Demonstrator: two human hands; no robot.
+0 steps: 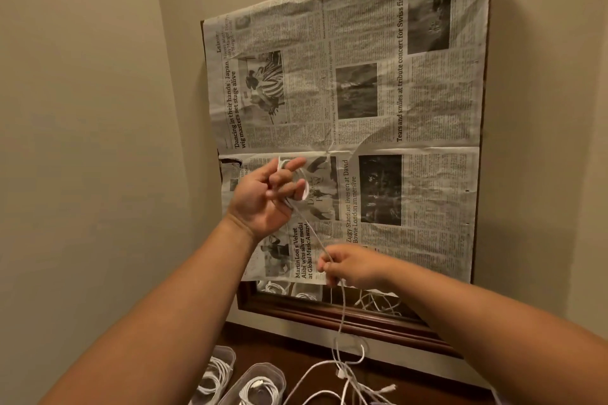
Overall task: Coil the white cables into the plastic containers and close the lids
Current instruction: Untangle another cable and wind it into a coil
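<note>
In the middle of the frame, our left hand (263, 200) has loops of the white cable (313, 233) wound round its half-curled fingers. Just below and to the right, our right hand (352, 265) pinches the same cable between thumb and fingertips. From there it hangs down to a loose tangle (340, 371) at bottom centre, beside two plastic containers (269, 368) with coils inside.

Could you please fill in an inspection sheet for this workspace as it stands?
Surface: dark wooden table, partly in view.
Job's things: left container and right container, each holding a coiled cable; lids cannot be told.
Clutter: nothing seen.
Hands: left hand has the white cable looped round its fingers; right hand pinches it lower down.
Cables: white cable hangs to a loose tangle on the table.
Surroundings: newspaper over a wood-framed mirror; beige wall.
</note>
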